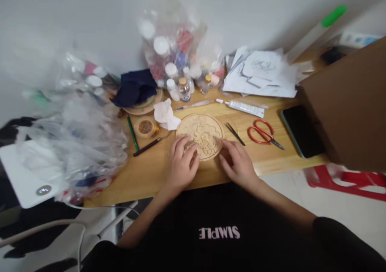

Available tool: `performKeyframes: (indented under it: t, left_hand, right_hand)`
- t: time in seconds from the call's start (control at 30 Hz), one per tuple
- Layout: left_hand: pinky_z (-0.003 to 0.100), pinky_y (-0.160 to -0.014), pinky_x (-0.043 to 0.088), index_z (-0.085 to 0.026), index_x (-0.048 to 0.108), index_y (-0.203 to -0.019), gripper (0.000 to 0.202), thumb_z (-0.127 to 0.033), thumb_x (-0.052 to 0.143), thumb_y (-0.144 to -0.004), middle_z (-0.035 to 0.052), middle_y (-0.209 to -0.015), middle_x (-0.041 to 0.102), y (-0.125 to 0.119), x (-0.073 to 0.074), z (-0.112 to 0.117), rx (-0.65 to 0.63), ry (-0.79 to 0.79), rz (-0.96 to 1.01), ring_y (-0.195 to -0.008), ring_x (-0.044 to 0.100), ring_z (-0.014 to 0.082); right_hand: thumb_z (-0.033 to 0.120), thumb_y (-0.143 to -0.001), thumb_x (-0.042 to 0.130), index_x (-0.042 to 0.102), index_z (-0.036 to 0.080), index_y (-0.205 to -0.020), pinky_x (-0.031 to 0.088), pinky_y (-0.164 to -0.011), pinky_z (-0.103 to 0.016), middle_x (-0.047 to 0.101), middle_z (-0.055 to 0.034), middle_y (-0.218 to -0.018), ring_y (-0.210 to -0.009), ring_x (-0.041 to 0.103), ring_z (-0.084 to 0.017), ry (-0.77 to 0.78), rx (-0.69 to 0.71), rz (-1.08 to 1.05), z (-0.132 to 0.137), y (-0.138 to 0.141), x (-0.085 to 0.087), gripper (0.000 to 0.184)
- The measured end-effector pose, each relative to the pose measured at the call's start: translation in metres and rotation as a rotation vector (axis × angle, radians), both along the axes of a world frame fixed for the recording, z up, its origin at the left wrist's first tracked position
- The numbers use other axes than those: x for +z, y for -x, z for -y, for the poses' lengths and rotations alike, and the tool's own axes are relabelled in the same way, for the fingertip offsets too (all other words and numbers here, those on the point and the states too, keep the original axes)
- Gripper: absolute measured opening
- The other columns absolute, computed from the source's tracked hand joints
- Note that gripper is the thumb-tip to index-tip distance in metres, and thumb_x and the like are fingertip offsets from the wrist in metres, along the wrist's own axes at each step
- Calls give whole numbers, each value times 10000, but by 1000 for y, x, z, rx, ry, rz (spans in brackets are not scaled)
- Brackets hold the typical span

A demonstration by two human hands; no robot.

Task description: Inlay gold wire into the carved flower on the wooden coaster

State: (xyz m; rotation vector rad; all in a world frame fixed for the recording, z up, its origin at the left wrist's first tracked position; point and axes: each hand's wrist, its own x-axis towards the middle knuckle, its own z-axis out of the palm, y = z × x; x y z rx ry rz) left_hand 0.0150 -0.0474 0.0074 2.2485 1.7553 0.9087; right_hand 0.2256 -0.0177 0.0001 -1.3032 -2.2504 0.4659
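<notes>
A round wooden disc [205,135] lies on the table, with a flower pattern outlined in fine golden lines. My left hand [183,161] holds its lower left edge, fingers bent over the rim and onto the surface. On the opposite side, my right hand [238,161] grips the right edge with curled fingers. Right of the disc are black tweezers [235,134] and red-handled scissors [264,134]. To its left lie a dark-handled tool [148,147] with a thin metal tip, a crumpled white tissue [167,114] and a round tub of golden wire-like material [145,127].
Behind the disc are a white tube [245,107], a slim pen [194,105], small bottles [184,89] and bagged jars [177,51]. Line drawings [261,73] lie at the back. A phone [302,131] and cardboard box [346,107] stand right; plastic bags [81,131] crowd the left.
</notes>
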Motion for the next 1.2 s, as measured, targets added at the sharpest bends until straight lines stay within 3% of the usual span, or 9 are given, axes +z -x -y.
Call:
performKeyframes:
  t: [0.13,0.4,0.57,0.7,0.87,1.07,1.2]
  left_hand:
    - [525,-1022,458,-163,615,-1113,216,-191,565,-904,138,-1235,567,4,9,-16,-30,-27,-63,-1215,502,291]
    - [496,-960,482,-150,646,-1082,213,-196,552,-897,143,-1179,595,15,5,-63,-121,-90,-101,-1131,543,284]
    - [459,-948,484,-162,650,-1058,203,-172,529,-896,120,-1156,621,18,1,-87,-184,-132,-97,-1122,555,262]
    - [450,-910,488,-162,655,-1032,196,-169,503,-908,117,-1118,639,19,-4,-89,-206,-135,-82,-1084,566,257]
    - [434,-890,482,-182,662,-1038,213,-167,505,-895,109,-1107,637,23,-13,-85,-196,-121,-57,-1065,578,249]
    - [404,-882,491,-189,672,-1012,208,-163,506,-890,95,-1080,647,27,-21,-86,-205,-104,-13,-1038,592,230]
    - [406,-882,486,-181,674,-1006,211,-158,499,-890,98,-1087,643,27,-23,-87,-204,-98,-2,-1038,587,234]
  right_hand:
    - [266,-918,481,612,178,-1123,528,-657,-313,682,-66,-877,-728,636,-180,104,-138,-116,-16,0,7,259]
    - [233,-899,465,697,167,-885,445,-675,-286,704,-95,-891,-835,649,-209,233,-194,296,-81,9,43,241]
    - [254,-901,480,704,188,-952,427,-638,-271,735,-81,-928,-833,672,-203,286,-146,445,-118,34,62,239]
    - [242,-934,479,684,154,-999,495,-751,-300,721,-95,-992,-917,674,-197,289,-75,549,-138,61,62,232]
    - [421,-932,557,630,134,-1078,526,-905,-408,670,-78,-1093,-1000,644,-178,277,-3,670,-154,77,58,331]
    - [222,-913,501,696,95,-1022,485,-849,-351,709,-205,-1026,-1036,661,-272,236,97,732,-165,82,59,258]
    - [169,-884,465,698,85,-1044,469,-816,-349,713,-216,-1016,-1025,660,-291,214,131,756,-166,80,59,295]
